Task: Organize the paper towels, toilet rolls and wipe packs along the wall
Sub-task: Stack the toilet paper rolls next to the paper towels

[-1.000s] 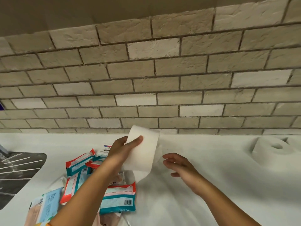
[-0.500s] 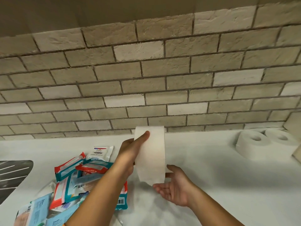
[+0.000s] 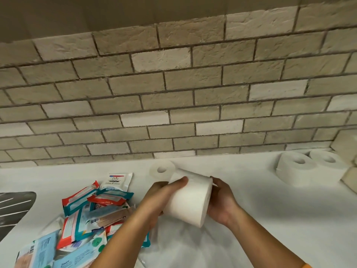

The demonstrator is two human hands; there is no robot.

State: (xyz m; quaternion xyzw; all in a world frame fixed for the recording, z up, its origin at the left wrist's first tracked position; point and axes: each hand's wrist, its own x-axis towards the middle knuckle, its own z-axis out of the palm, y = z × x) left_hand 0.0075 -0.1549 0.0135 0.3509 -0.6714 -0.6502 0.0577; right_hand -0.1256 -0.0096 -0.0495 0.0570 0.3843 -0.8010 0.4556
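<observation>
A white toilet roll lies on its side in the air between both my hands. My left hand grips its left end, and my right hand cups its right end. Behind it another toilet roll stands on the white counter close to the brick wall. Two more toilet rolls stand side by side at the far right by the wall. A loose heap of wipe packs in teal, red and pale blue lies at the lower left, partly under my left forearm.
A dark sink drainer shows at the left edge. A beige block sits at the right edge where the wall turns a corner.
The roll was held upright in my left hand with a loose tail hanging. Now it lies sideways, lower, with both hands on its ends. The view has shifted left, showing a roll behind it.
</observation>
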